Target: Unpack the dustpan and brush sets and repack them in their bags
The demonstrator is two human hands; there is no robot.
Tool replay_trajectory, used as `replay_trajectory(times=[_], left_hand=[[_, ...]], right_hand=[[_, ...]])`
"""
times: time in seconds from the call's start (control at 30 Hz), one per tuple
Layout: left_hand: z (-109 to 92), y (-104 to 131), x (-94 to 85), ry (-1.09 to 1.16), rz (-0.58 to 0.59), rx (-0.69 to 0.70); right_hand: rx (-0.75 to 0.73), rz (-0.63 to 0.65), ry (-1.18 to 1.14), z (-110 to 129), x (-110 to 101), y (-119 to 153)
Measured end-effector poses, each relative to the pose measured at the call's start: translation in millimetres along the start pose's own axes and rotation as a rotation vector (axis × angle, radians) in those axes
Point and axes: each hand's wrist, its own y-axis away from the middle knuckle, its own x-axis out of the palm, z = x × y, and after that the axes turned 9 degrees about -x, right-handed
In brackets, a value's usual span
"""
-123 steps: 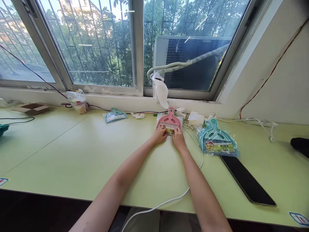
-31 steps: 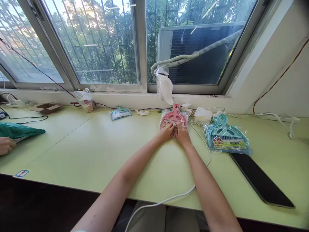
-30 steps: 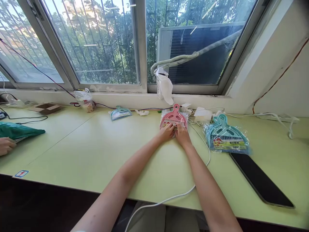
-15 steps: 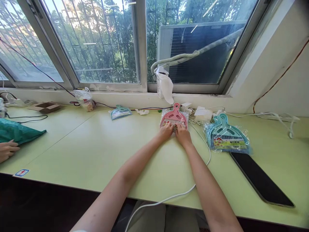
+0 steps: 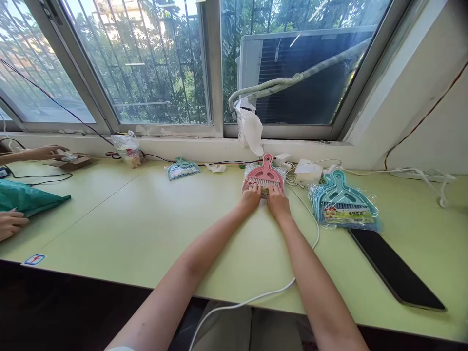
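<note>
Apparently to steady it, the left hand (image 5: pixel 250 199) and right hand (image 5: pixel 278 201) rest at the lower edge of the wrapped pink dustpan-and-brush set (image 5: pixel 267 174), just right of frame centre; fingers (image 5: pixel 253 189) curl, but a pinch cannot be confirmed. Its handle (image 5: pixel 268 158) points toward the window (image 5: pixel 214 73), perhaps leaving that edge reachable.

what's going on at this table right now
A person's left hand and right hand are both on the lower part of a pink dustpan-and-brush set in clear wrap; whether they grip or just press it is unclear. Teal sets lie to its right, near a phone. At the far left, a co-worker's hand is at a green bag.
</note>
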Motion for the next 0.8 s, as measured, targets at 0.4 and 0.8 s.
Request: replay_trajectory(times=[0.4,0.8], left_hand=[[3.4,-0.9,7.0,-0.001,-0.024,0.029],[6.3,-1.2,6.7,0.079,-0.013,0.047]], right_hand=[[0.087,-0.091,-0.010,-8.1,5.9,2.5],[-0.117,0.046,-0.080,-0.1,-0.1,-0.1]])
